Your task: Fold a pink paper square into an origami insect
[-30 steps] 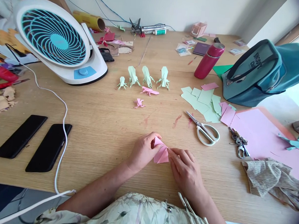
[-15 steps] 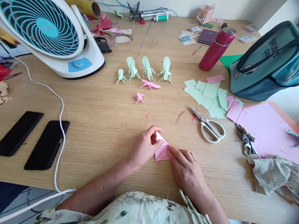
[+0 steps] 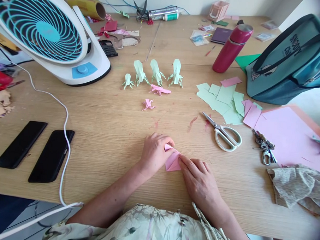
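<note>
A small piece of pink paper [image 3: 173, 163], partly folded with crease lines, lies on the wooden table between my hands. My left hand [image 3: 156, 153] is closed on its upper left part, the thumb over the paper and the fingers curled behind its top edge. At the paper's right edge, my right hand [image 3: 198, 178] pinches it with thumb and forefinger. Beyond the hands sit a small pink origami frog [image 3: 148, 104] and a longer pink origami figure [image 3: 160, 90]. Several pale green origami figures [image 3: 156, 72] stand in a row behind them.
Scissors [image 3: 223, 132] lie to the right, near green and pink paper pieces [image 3: 227, 100] and keys [image 3: 264, 145]. A red flask [image 3: 232, 49] and a teal bag [image 3: 286, 65] stand farther back. Two black phones [image 3: 51, 156], a white cable [image 3: 66, 119] and a fan [image 3: 85, 65] are at left.
The fingers of my left hand have moved over the upper part of the pink paper, whose top corner now sits lower and bent. My right hand has barely moved.
</note>
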Demonstrator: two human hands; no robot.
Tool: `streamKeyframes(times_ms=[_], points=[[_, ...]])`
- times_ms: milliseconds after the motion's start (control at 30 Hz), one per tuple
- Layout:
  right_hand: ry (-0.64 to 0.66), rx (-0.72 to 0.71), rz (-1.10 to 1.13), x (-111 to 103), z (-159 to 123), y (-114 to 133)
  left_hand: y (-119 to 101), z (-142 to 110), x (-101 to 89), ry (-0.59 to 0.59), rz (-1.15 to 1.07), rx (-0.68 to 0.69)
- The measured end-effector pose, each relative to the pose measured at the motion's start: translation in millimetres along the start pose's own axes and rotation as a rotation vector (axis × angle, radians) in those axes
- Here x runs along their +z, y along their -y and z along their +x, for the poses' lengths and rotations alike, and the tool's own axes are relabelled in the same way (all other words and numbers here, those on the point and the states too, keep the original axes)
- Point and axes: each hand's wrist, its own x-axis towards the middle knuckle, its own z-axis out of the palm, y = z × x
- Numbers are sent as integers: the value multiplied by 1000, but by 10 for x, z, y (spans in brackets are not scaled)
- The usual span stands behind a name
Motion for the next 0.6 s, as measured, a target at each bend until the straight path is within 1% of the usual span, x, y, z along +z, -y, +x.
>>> streamKeyframes(times_ms=[300, 467, 600], points=[[34, 48, 8, 13, -20, 30, 92, -12, -4, -27, -54, 24], [28, 34, 7, 17, -5, 30, 76, -12, -5, -25, -164, -65], [29, 29, 0, 21, -1, 28, 7, -29, 14, 2, -67, -57]])
